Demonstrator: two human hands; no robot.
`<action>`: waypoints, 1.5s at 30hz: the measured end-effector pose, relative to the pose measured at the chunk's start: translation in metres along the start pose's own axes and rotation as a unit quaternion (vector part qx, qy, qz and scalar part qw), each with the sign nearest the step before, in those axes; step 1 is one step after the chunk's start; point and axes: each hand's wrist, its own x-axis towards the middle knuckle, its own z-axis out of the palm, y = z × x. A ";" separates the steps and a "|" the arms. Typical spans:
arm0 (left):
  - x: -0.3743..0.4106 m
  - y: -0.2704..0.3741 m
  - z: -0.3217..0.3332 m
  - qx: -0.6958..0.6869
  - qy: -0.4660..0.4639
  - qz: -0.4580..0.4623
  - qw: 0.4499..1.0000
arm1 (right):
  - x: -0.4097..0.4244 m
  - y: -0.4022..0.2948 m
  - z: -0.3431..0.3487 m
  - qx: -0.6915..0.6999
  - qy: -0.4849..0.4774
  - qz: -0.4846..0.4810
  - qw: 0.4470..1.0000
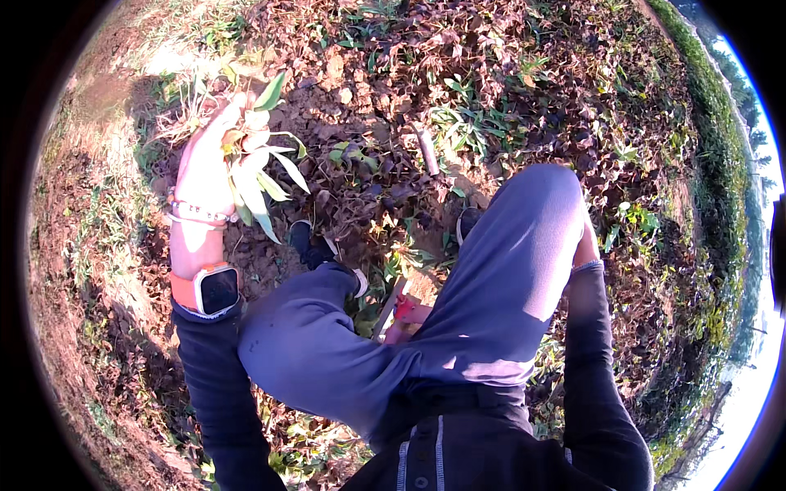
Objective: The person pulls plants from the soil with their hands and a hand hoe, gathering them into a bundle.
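Observation:
My left hand (212, 147), raised at the upper left and washed out by sunlight, grips a bunch of uprooted weeds (252, 187). Green leaves hang from its finger side, and a tangle of pale roots or dry stems (184, 116) sticks out on the other side. A beaded bracelet and an orange-banded watch are on that wrist. Of my right hand (587, 242) only a part near the wrist shows beside my bent knee; its fingers are hidden by the leg. Leafy weeds (466, 129) grow beyond my knees, near a short stick-like piece (425, 149).
Brown soil with dark, withered leaves (381, 190) surrounds my shoes (310, 245). Between my legs lie reddish-pink things (405, 316) beside a pale narrow edge, partly covered; I cannot tell what they are. A green strip (721, 141) runs along the right.

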 end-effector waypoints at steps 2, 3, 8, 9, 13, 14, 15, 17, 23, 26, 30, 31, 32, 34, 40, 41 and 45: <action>0.022 -0.017 0.014 0.070 -0.060 -0.053 0.994 | 0.011 0.002 -0.005 -0.061 -0.023 0.012 0.998; 0.034 -0.029 0.017 0.099 -0.087 -0.088 0.987 | 0.021 0.004 -0.002 -0.087 -0.039 0.014 0.995; 0.078 -0.104 0.028 0.325 -0.261 -0.295 0.860 | 0.085 0.036 0.027 -0.140 -0.118 0.054 0.982; 0.086 -0.125 0.027 0.354 -0.324 -0.342 0.808 | 0.096 0.036 0.035 -0.177 -0.140 0.069 0.972; 0.095 -0.228 0.052 0.525 -0.533 -0.323 0.579 | 0.134 0.057 0.058 -0.227 -0.187 -0.038 0.955; 0.083 -0.268 0.038 0.585 -0.553 -0.286 0.520 | 0.145 0.059 0.070 -0.233 -0.212 -0.051 0.948; 0.071 -0.301 0.028 0.606 -0.517 -0.282 0.535 | 0.153 0.062 0.082 -0.240 -0.236 -0.059 0.940; 0.066 -0.341 0.022 0.642 -0.466 -0.276 0.543 | 0.166 0.062 0.106 -0.197 -0.253 -0.028 0.947; 0.113 -0.357 0.010 0.710 -0.323 -0.250 0.574 | 0.186 0.062 0.172 -0.067 -0.284 -0.003 0.956; 0.148 -0.340 0.003 0.735 -0.245 -0.240 0.585 | 0.187 0.069 0.192 -0.067 -0.181 -0.005 0.981; 0.181 -0.310 -0.004 0.685 -0.122 -0.291 0.657 | 0.210 0.072 0.122 -0.241 -0.071 -0.298 0.921; 0.183 -0.302 -0.004 0.625 -0.079 -0.319 0.708 | 0.209 0.067 0.100 -0.024 -0.125 -0.098 0.987; 0.185 -0.297 -0.003 0.485 -0.023 -0.353 0.800 | 0.202 0.061 0.078 0.062 -0.167 0.005 0.984; 0.188 -0.281 0.022 0.253 0.081 -0.354 0.897 | 0.177 0.071 0.046 0.012 -0.088 -0.044 0.995; 0.191 -0.264 -0.008 0.072 0.143 -0.326 0.932 | 0.093 0.077 0.019 -0.010 -0.089 0.089 0.992; 0.190 -0.262 -0.015 0.060 0.149 -0.321 0.933 | 0.083 0.079 0.018 -0.014 -0.099 0.065 0.993; 0.183 -0.266 -0.015 0.064 0.119 -0.290 0.948 | 0.055 0.086 0.020 0.028 -0.145 0.042 0.988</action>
